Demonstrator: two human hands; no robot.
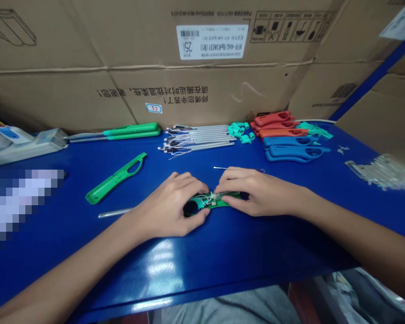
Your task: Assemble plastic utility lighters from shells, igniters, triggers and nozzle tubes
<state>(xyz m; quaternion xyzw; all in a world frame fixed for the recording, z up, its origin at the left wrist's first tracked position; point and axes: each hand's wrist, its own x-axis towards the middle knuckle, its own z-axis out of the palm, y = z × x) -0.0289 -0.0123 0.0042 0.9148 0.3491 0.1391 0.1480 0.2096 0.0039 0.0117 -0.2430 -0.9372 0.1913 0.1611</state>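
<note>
A green lighter handle half (222,203) lies open side up on the table, with thin white wires and small parts inside it. My left hand (175,204) grips its left end between thumb and fingers. A metal tube (113,213) sticks out to the left from beneath that hand. My right hand (253,191) closes around the other end, its fingertips at a clear plastic piece in the shell; part of this is hidden by the fingers. Another green handle half (118,177) rests to the left, apart from both hands.
Along the back lie green lighters (133,130), metal tubes with wires (202,137), teal pieces (241,131), red handle shells (276,119) and blue ones (290,153). Clear plastic pieces (383,171) sit at right, a power strip (43,143) at left. Cardboard (138,45) walls the back.
</note>
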